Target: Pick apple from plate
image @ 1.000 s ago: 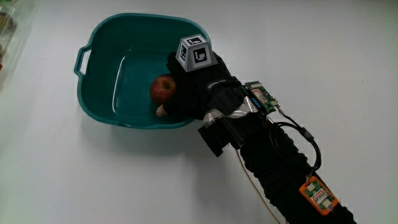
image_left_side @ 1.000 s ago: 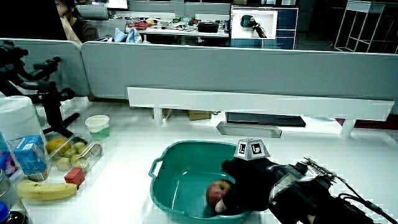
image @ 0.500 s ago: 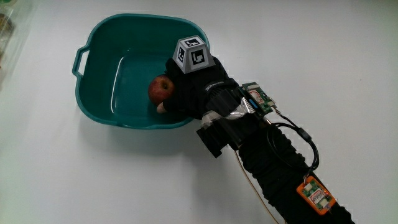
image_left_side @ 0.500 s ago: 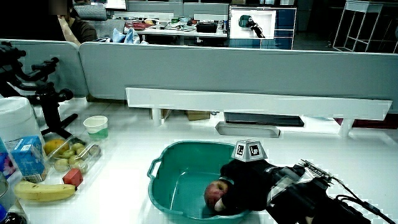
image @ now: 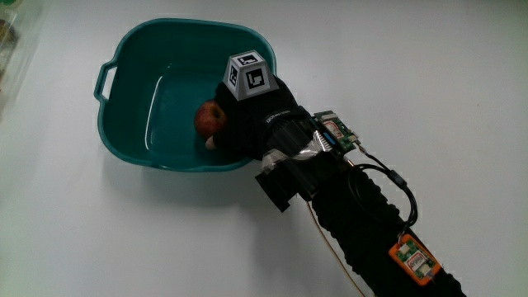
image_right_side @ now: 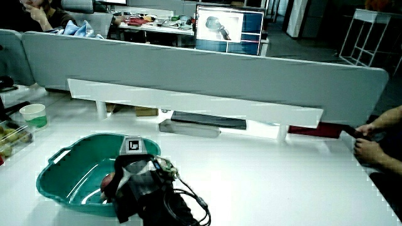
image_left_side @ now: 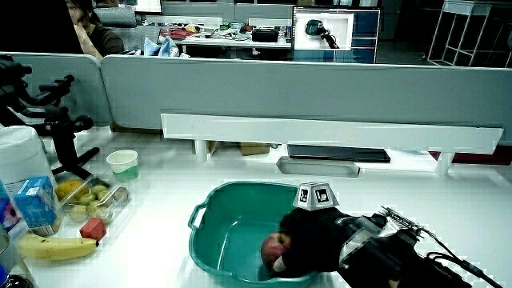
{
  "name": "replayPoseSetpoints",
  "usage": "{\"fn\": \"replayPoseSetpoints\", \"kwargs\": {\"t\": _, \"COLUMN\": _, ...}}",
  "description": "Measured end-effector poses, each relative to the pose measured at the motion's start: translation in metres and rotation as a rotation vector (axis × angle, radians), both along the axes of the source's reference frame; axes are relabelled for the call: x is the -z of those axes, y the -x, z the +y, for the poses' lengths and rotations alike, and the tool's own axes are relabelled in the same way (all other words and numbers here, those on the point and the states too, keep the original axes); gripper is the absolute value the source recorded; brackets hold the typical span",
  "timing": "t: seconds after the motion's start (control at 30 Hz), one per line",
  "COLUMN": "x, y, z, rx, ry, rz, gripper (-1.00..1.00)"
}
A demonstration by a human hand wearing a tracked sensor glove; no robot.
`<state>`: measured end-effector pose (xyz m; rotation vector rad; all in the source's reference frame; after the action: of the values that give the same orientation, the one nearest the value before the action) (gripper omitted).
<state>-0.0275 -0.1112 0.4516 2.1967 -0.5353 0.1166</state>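
Observation:
A red apple [image: 209, 117] lies inside a teal plastic basin [image: 132, 49] with a handle; no plate is in view. The gloved hand [image: 247, 115] reaches over the basin's rim nearest the person, and its fingers are curled around the apple's side. The patterned cube [image: 247, 76] sits on the back of the hand. Both side views show the apple [image_left_side: 274, 250] [image_right_side: 108, 182] low in the basin [image_left_side: 210, 240] [image_right_side: 63, 182], half covered by the hand [image_left_side: 312, 240] [image_right_side: 135, 179]. The black forearm with cables runs from the basin toward the person.
In a side view, a banana [image_left_side: 48, 246], a clear tray of fruit [image_left_side: 88, 200], a blue carton [image_left_side: 34, 200], a green-and-white cup [image_left_side: 122, 163] and a black stand [image_left_side: 56, 128] stand beside the basin near the table's edge. A low partition [image_left_side: 320, 88] bounds the table.

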Motion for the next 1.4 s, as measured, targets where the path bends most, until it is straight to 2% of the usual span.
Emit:
{"fn": "replayPoseSetpoints", "kwargs": {"t": 0.07, "x": 0.0, "y": 0.0, "z": 0.0, "rx": 0.003, "ry": 0.028, "rz": -0.034, "gripper": 0.82}}
{"fn": "replayPoseSetpoints", "kwargs": {"t": 0.1, "x": 0.001, "y": 0.0, "z": 0.0, "rx": 0.002, "ry": 0.006, "rz": -0.036, "gripper": 0.85}}
{"fn": "replayPoseSetpoints", "kwargs": {"t": 0.17, "x": 0.0, "y": -0.001, "z": 0.0, "rx": 0.0, "ry": 0.019, "rz": -0.058, "gripper": 0.9}}
{"fn": "replayPoseSetpoints", "kwargs": {"t": 0.23, "x": 0.001, "y": -0.002, "z": 0.001, "rx": -0.001, "ry": -0.003, "rz": -0.046, "gripper": 0.95}}
{"fn": "replayPoseSetpoints", "kwargs": {"t": 0.27, "x": 0.002, "y": -0.001, "z": 0.003, "rx": 0.002, "ry": 0.014, "rz": -0.065, "gripper": 0.97}}
{"fn": "replayPoseSetpoints", "kwargs": {"t": 0.37, "x": -0.001, "y": -0.001, "z": 0.003, "rx": 0.012, "ry": 0.014, "rz": -0.054, "gripper": 1.0}}
{"fn": "replayPoseSetpoints", "kwargs": {"t": 0.53, "x": 0.004, "y": -0.002, "z": 0.003, "rx": 0.014, "ry": -0.029, "rz": -0.073, "gripper": 1.0}}
{"fn": "replayPoseSetpoints", "kwargs": {"t": 0.57, "x": 0.004, "y": -0.001, "z": 0.003, "rx": 0.026, "ry": -0.016, "rz": -0.075, "gripper": 1.0}}
{"fn": "replayPoseSetpoints", "kwargs": {"t": 0.6, "x": 0.005, "y": -0.001, "z": 0.003, "rx": 0.025, "ry": -0.027, "rz": -0.079, "gripper": 1.0}}
{"fn": "replayPoseSetpoints", "kwargs": {"t": 0.67, "x": 0.008, "y": -0.001, "z": 0.003, "rx": 0.022, "ry": -0.047, "rz": -0.105, "gripper": 1.0}}
{"fn": "replayPoseSetpoints", "kwargs": {"t": 0.7, "x": 0.01, "y": -0.001, "z": 0.003, "rx": 0.024, "ry": -0.057, "rz": -0.096, "gripper": 1.0}}
{"fn": "replayPoseSetpoints", "kwargs": {"t": 0.73, "x": 0.013, "y": -0.002, "z": 0.003, "rx": 0.028, "ry": -0.057, "rz": -0.123, "gripper": 1.0}}
{"fn": "replayPoseSetpoints", "kwargs": {"t": 0.87, "x": 0.027, "y": -0.003, "z": 0.002, "rx": 0.025, "ry": -0.081, "rz": -0.132, "gripper": 1.0}}
{"fn": "replayPoseSetpoints", "kwargs": {"t": 0.93, "x": 0.033, "y": -0.002, "z": 0.003, "rx": 0.038, "ry": -0.084, "rz": -0.158, "gripper": 1.0}}
{"fn": "replayPoseSetpoints", "kwargs": {"t": 1.0, "x": 0.038, "y": -0.001, "z": 0.004, "rx": 0.043, "ry": -0.106, "rz": -0.144, "gripper": 1.0}}
{"fn": "replayPoseSetpoints", "kwargs": {"t": 1.07, "x": 0.04, "y": -0.002, "z": 0.004, "rx": 0.048, "ry": -0.098, "rz": -0.149, "gripper": 1.0}}
{"fn": "replayPoseSetpoints", "kwargs": {"t": 1.1, "x": 0.044, "y": -0.003, "z": 0.004, "rx": 0.047, "ry": -0.117, "rz": -0.145, "gripper": 1.0}}
{"fn": "replayPoseSetpoints", "kwargs": {"t": 1.2, "x": 0.052, "y": -0.008, "z": 0.004, "rx": 0.05, "ry": -0.122, "rz": -0.16, "gripper": 1.0}}
{"fn": "replayPoseSetpoints", "kwargs": {"t": 1.3, "x": 0.064, "y": -0.015, "z": 0.002, "rx": 0.035, "ry": -0.164, "rz": -0.18, "gripper": 1.0}}
{"fn": "replayPoseSetpoints", "kwargs": {"t": 1.33, "x": 0.067, "y": -0.019, "z": 0.001, "rx": 0.036, "ry": -0.147, "rz": -0.199, "gripper": 1.0}}
{"fn": "replayPoseSetpoints", "kwargs": {"t": 1.4, "x": 0.073, "y": -0.025, "z": 0.001, "rx": 0.039, "ry": -0.152, "rz": -0.177, "gripper": 1.0}}
